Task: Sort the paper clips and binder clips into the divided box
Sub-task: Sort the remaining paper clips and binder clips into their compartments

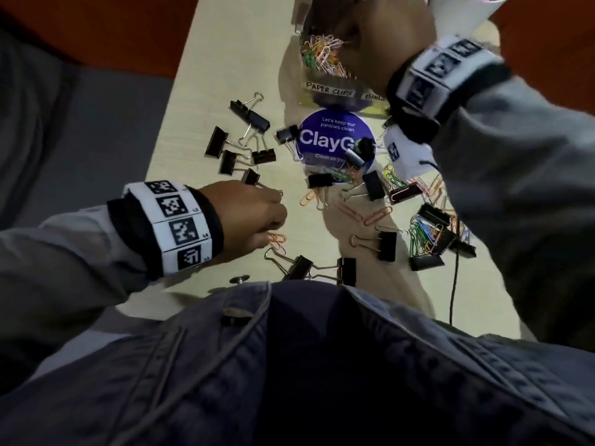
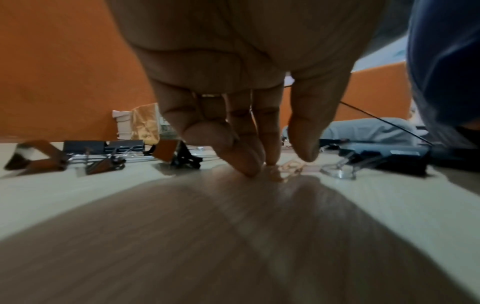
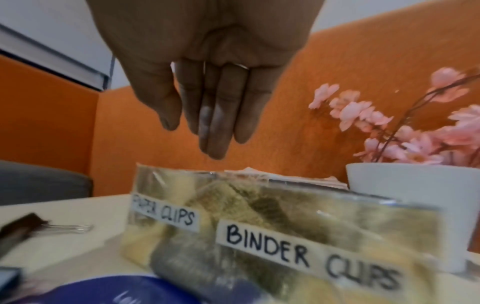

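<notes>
Orange paper clip (image 1: 277,238) lies flat on the counter (image 1: 225,75), well short of the box (image 1: 325,91); left hand (image 1: 254,217) fingertips (image 2: 249,164) press beside it, nothing held. Right hand (image 1: 383,37) hangs empty, fingers straight, over the box. Light, thin, slippery wire; likely slide, then pinch an edge.

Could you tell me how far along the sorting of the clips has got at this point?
Partly done: coloured paper clips already fill the PAPER CLIPS side of the divided box. In hand: the right hand hangs open above the box, and the left hand reaches for an orange paper clip. Left: many black binder clips and mixed paper clips still on the table.
</notes>
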`<action>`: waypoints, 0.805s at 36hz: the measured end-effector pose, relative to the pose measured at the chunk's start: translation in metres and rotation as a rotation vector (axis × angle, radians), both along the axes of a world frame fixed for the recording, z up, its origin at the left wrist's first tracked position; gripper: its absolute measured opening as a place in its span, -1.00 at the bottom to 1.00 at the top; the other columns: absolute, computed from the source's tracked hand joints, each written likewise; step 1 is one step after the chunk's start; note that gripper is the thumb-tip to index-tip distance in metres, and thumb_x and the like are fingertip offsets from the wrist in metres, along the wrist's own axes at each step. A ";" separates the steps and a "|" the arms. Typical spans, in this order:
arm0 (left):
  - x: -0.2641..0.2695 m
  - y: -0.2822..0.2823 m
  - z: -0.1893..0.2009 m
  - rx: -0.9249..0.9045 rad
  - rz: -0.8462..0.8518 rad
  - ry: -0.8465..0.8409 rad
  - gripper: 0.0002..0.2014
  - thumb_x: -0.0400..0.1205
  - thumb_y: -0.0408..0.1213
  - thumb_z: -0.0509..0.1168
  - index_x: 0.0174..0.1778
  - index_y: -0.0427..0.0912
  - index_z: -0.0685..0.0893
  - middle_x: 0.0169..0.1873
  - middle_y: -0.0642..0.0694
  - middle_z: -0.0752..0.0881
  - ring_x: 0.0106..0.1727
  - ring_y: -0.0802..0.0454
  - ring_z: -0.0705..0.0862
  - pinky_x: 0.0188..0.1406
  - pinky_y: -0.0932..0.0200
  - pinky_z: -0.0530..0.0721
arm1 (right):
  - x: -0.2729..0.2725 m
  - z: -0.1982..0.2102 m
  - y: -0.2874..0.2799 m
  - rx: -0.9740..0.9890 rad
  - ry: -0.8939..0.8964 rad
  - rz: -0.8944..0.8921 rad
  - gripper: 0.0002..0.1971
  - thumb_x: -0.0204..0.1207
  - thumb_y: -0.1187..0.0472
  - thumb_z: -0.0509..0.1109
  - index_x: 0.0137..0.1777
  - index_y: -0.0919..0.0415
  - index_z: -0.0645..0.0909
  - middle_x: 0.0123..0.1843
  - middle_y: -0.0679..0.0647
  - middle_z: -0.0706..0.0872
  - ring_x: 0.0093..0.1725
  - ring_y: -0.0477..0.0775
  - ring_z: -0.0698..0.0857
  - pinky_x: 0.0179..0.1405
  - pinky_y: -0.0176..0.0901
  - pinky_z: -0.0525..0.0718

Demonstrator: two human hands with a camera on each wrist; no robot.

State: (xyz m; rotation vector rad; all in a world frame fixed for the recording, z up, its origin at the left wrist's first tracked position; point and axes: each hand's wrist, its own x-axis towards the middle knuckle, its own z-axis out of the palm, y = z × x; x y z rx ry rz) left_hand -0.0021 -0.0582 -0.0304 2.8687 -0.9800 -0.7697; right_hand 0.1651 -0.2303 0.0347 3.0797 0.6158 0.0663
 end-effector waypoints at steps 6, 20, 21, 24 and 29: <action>-0.004 -0.006 -0.001 0.018 -0.045 -0.014 -0.95 0.65 -0.13 0.17 -0.04 0.03 0.49 0.02 0.07 0.50 -0.17 0.08 0.45 -0.23 0.23 0.37 | -0.072 -0.003 -0.038 0.001 0.100 0.069 -0.77 0.51 0.08 0.29 0.05 0.06 0.72 -0.01 0.23 0.78 -0.04 0.34 0.70 -0.03 0.07 0.62; -0.002 -0.022 0.003 0.110 0.097 0.100 -0.89 0.57 -0.21 0.22 -0.17 -0.06 0.40 -0.15 0.01 0.38 -0.19 0.02 0.40 -0.18 0.19 0.41 | -0.131 -0.041 -0.079 -0.449 0.326 0.233 -0.74 0.55 -0.01 0.24 0.17 0.02 0.58 0.15 0.00 0.62 0.00 0.22 0.71 -0.26 -0.09 0.53; -0.003 -0.022 0.003 0.088 0.119 0.104 -0.92 0.57 -0.23 0.22 -0.17 -0.07 0.43 -0.17 0.02 0.40 -0.19 0.02 0.42 -0.18 0.19 0.42 | -0.131 -0.042 -0.079 -0.445 0.342 0.229 -0.73 0.56 -0.01 0.23 0.19 0.01 0.57 0.18 -0.01 0.61 0.04 0.21 0.70 -0.25 -0.09 0.53; -0.001 -0.021 0.002 -0.002 0.216 0.095 -0.89 0.56 -0.29 0.21 -0.27 -0.03 0.45 -0.27 0.03 0.53 -0.22 0.00 0.51 -0.27 0.16 0.46 | -0.126 -0.043 -0.077 -0.423 0.363 0.233 -0.71 0.55 -0.02 0.24 0.23 -0.03 0.57 0.23 0.00 0.58 0.08 0.21 0.70 -0.18 -0.05 0.59; 0.010 -0.027 0.006 -0.225 0.532 0.094 -0.86 0.63 -0.28 0.20 0.00 0.09 0.46 -0.32 0.15 0.56 -0.34 0.19 0.56 -0.46 0.25 0.47 | -0.126 -0.045 -0.070 -0.444 0.356 0.229 -0.72 0.54 0.06 0.24 0.20 0.10 0.57 0.23 0.07 0.59 0.07 0.23 0.69 -0.27 -0.11 0.45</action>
